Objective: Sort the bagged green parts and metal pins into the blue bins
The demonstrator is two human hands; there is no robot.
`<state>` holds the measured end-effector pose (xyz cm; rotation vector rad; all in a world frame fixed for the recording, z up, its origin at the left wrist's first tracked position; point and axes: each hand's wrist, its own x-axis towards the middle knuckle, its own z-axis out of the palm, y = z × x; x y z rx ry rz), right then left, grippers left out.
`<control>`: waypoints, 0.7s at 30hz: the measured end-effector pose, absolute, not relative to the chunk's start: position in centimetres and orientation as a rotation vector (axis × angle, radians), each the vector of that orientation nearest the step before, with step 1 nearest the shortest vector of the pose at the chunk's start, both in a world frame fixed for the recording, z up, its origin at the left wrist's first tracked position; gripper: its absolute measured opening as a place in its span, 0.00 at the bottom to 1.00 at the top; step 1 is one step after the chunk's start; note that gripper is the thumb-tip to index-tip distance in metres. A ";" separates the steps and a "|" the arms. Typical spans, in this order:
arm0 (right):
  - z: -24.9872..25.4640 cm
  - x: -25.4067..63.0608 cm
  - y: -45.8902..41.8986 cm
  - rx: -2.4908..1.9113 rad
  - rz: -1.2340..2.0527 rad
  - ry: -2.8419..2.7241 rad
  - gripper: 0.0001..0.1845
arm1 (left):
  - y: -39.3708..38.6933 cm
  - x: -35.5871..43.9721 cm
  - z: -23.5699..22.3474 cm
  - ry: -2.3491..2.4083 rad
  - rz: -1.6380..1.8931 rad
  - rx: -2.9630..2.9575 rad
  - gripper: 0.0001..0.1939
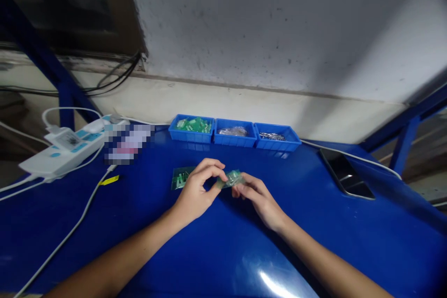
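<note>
Between my two hands is a small clear plastic bag (233,179) with a greenish tint, held just above the blue table. My left hand (200,186) pinches its left end between thumb and fingertips. The right end is gripped by the thumb and fingers of my right hand (257,195). What lies inside the bag is too small to make out. Another small plastic bag (179,179), with green and whitish pieces in it, lies on the table and is partly covered by my left hand.
Three blue bins stand by the wall: one with green pieces (172,131), one with clear items (220,138), one with metal pins or screws (260,142). A phone (345,174) lies at the right. A white power strip (66,146) and white cable (84,214) occupy the left.
</note>
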<state>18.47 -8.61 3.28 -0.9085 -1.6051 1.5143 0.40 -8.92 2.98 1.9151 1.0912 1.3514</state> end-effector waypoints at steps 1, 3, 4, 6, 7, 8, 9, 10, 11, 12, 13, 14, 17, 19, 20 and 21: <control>3.2 18.5 -8.5 -0.851 1.557 -1.546 0.14 | -9.0 0.4 3.1 1.110 1.350 1.956 0.05; 2.9 18.5 -8.4 -0.769 1.625 -1.429 0.17 | -9.1 0.3 3.1 1.133 1.338 2.014 0.09; 2.9 18.5 -8.4 -0.756 1.647 -1.380 0.18 | -9.1 0.3 3.1 1.135 1.325 2.034 0.11; 2.8 18.4 -8.4 -0.798 1.651 -1.351 0.19 | -9.2 0.3 3.1 1.132 1.287 2.065 0.13; 2.8 18.3 -8.4 -0.843 1.629 -1.379 0.18 | -9.3 0.3 3.1 1.134 1.267 2.079 0.13; 2.9 18.1 -8.5 -0.896 1.587 -1.425 0.17 | -9.4 0.4 3.1 1.147 1.249 2.090 0.13; 3.0 18.0 -8.5 -0.946 1.516 -1.483 0.16 | -9.4 0.5 3.1 1.167 1.228 2.099 0.13; 3.0 18.0 -8.5 -0.990 1.414 -1.550 0.15 | -9.5 0.5 3.2 1.191 1.204 2.104 0.13; 3.1 18.0 -8.6 -1.023 1.283 -1.622 0.13 | -9.5 0.6 3.3 1.210 1.179 2.104 0.13; 3.2 18.0 -8.6 -1.044 1.131 -1.695 0.12 | -9.5 0.6 3.4 1.219 1.152 2.093 0.12; 3.3 18.1 -8.6 -1.059 0.965 -1.761 0.11 | -9.5 0.6 3.5 1.212 1.121 2.070 0.10; 3.4 18.3 -8.7 -1.066 0.802 -1.819 0.09 | -9.5 0.6 3.6 1.194 1.089 2.030 0.09; 3.6 18.9 -8.8 -1.012 0.463 -1.956 0.10 | -9.5 0.6 3.6 1.107 0.992 1.794 0.11; 3.5 19.2 -8.9 -0.908 0.366 -2.048 0.13 | -9.4 0.7 3.4 1.042 0.977 1.593 0.19; 3.4 19.2 -9.0 -0.855 0.349 -2.092 0.15 | -9.4 0.7 3.4 1.010 0.987 1.509 0.20; 3.3 19.2 -9.1 -0.817 0.348 -2.123 0.17 | -9.4 0.8 3.3 0.986 1.001 1.450 0.20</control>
